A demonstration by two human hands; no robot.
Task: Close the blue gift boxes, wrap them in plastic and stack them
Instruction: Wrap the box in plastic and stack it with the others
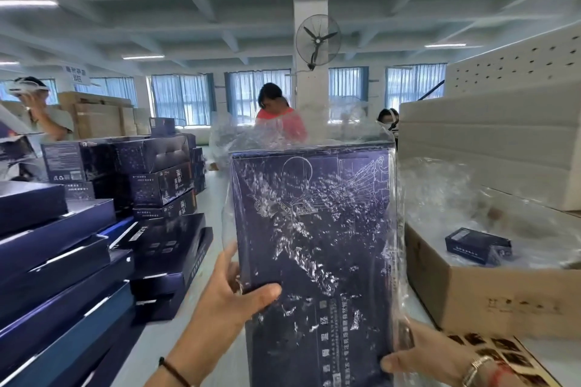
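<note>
At centre of the head view, upright: blue gift box (314, 248) sleeved in plastic bag (399, 198). Left hand (232, 295) at 7 o'clock gripping its edge, right hand (421, 358) at 5 o'clock pinching bag and corner. Best pulled taut, then onto stacked boxes (63, 261) at 9 o'clock.

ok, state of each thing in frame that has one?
gift box: closed, upright, inside plastic bag
plastic bag: top open, loose above the box
left hand: grips box's left edge
right hand: grips box's lower right edge
cardboard carton: open
wall fan: blades look still
</note>
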